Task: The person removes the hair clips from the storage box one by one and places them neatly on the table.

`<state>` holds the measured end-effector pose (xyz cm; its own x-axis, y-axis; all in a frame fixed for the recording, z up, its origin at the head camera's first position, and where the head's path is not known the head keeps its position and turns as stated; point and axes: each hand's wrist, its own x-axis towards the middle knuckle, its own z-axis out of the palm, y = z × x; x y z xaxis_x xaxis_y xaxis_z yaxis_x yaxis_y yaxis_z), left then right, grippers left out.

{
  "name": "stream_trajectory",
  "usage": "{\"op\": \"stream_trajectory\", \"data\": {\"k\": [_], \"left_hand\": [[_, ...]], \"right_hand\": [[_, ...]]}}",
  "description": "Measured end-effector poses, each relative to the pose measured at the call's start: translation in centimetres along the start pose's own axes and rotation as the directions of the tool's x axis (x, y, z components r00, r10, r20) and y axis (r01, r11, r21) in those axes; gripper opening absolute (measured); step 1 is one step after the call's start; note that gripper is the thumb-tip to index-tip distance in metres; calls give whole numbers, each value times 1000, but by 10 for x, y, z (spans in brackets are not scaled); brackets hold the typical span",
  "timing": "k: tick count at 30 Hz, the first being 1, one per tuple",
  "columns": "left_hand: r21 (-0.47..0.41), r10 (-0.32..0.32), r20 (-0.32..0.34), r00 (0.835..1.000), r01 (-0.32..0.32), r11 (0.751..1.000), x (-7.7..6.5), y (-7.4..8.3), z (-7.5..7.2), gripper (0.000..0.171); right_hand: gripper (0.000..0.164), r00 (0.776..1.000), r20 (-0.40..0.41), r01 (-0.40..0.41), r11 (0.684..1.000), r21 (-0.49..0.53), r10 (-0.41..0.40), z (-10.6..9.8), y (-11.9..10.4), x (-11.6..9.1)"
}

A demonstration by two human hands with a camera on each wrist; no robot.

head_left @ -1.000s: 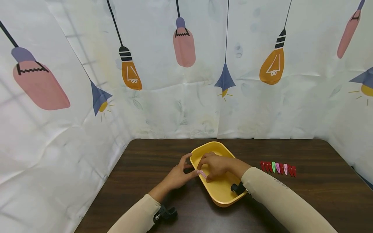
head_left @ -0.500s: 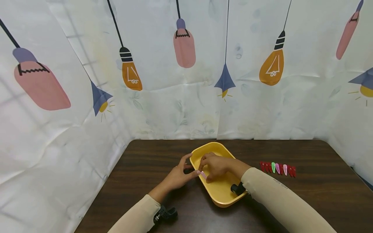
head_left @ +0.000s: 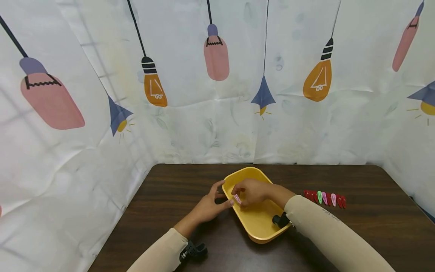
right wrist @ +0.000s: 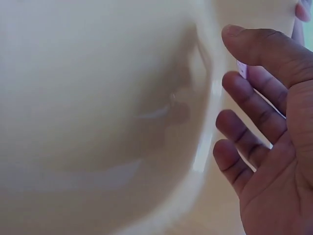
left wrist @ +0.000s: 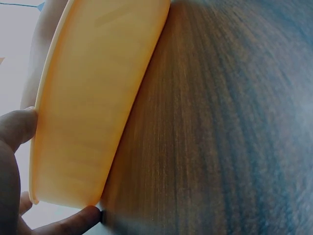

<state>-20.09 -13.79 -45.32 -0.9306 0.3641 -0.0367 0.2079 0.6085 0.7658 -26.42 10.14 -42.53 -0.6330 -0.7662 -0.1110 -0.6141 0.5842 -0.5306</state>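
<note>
A pink snap hair clip (head_left: 237, 199) is pinched between thumb and fingers of my right hand (head_left: 254, 192), over the left side of the yellow tub (head_left: 259, 238). In the right wrist view only a bit of the clip (right wrist: 242, 68) shows behind the thumb, and the other fingers are loosely bent. My left hand (head_left: 207, 206) holds the tub at its far-left corner. The left wrist view has its thumb (left wrist: 22, 125) on the rim and a finger (left wrist: 73, 223) low against the end of the tub (left wrist: 93, 107).
On the dark wooden table (head_left: 170, 196), to the right of the tub, lies a row of several hair clips (head_left: 325, 198) in red, green and pink. Behind the table hangs a white curtain (head_left: 190, 128) printed with lamps.
The pink clip and my right fingers have shifted slightly away from my left thumb, toward the far end of the tub. My left hand stays put; the head view has tilted a little.
</note>
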Motion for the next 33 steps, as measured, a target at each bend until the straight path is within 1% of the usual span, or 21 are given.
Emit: {"op": "stream_trajectory", "data": {"k": [4,9,18,26,33], "left_hand": [[1,-1,0,1000,1,1000,0,1,0,88],[5,-9,0,1000,9,1000,1,1,0,89],[6,-25,2,1000,25,1000,0,1,1,90],[-4,-29,1,1000,29,1000,0,1,0,90],[-6,-39,-1,999,39,999,1,1,1,90]], "right_hand": [[42,1000,-7,-25,999,48,26,-8,-1,-5],[45,999,-22,-31,997,67,32,-19,0,-10],[46,998,-56,-23,998,53,26,-37,0,-22],[47,996,-84,-38,999,15,39,-47,2,-33],[50,986,-113,-117,992,47,121,-56,3,-48]]}}
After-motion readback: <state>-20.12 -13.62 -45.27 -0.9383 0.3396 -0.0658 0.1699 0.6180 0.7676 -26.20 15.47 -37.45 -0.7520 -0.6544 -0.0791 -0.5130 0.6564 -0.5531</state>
